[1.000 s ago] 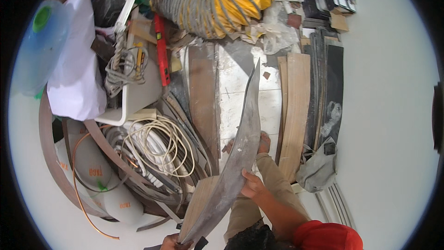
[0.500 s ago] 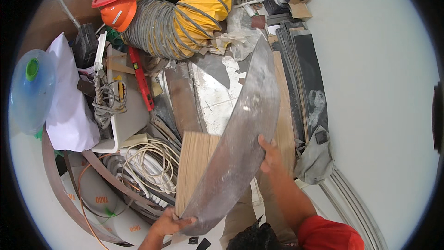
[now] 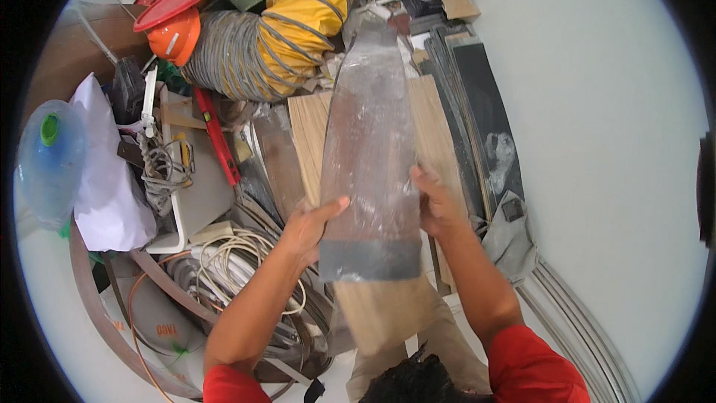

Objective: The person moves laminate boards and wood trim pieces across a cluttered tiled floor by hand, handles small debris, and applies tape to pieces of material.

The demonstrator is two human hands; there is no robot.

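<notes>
A long, thin grey-brown plank (image 3: 369,149), flexible-looking and shiny with scuffs, is held lengthwise in front of me, its dark grey end nearest my body. My left hand (image 3: 307,230) grips its left edge, thumb on top. On the opposite edge my right hand (image 3: 440,205) is closed the same way, fingers hidden underneath. Below the plank's near end shows a wood-grain board (image 3: 384,313), blurred; whether my hands hold it too, I cannot tell. Another wood-grain board (image 3: 434,123) lies behind to the right, and a wood-grain piece (image 3: 307,123) shows at the left.
Dark strips (image 3: 477,104) lie stacked along the right wall, near a grey cloth bag (image 3: 511,235). A yellow-grey flexible duct (image 3: 298,22) and an orange helmet (image 3: 175,37) are at the back. To the left are a red spirit level (image 3: 216,134) and coiled cable (image 3: 242,261).
The plank has swung from a slant to nearly straight ahead. My left hand has moved up and along its edge from the near corner. More wood-grain surface shows beneath and behind it.
</notes>
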